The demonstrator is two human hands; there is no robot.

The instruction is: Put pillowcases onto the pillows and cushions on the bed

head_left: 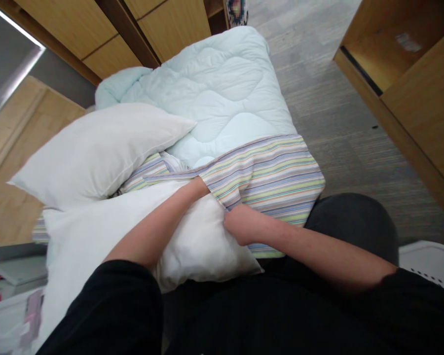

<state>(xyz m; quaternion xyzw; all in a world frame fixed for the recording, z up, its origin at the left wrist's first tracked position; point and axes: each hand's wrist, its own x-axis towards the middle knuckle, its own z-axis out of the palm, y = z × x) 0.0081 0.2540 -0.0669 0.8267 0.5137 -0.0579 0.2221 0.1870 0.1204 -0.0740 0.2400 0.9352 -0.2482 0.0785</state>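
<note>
A striped pillowcase [274, 172] lies spread near the bed's front edge, its stripes yellow-green, blue and orange. My left hand [200, 186] reaches into its open end; cloth covers the fingers. At the opening's near edge, my right hand [240, 224] is closed on the fabric. Beneath my forearms rests a white pillow [107, 227], one corner pointing toward my lap. A second white pillow [99, 148] lies beyond it on the left. More striped cloth [148, 170] shows between the two pillows.
A pale blue quilt [222, 84] covers the far part of the bed. Wooden cabinets stand behind it, and an open-fronted wooden cabinet [403, 93] is at right across the grey floor [318, 113]. Part of a white chair [429, 261] shows at lower right.
</note>
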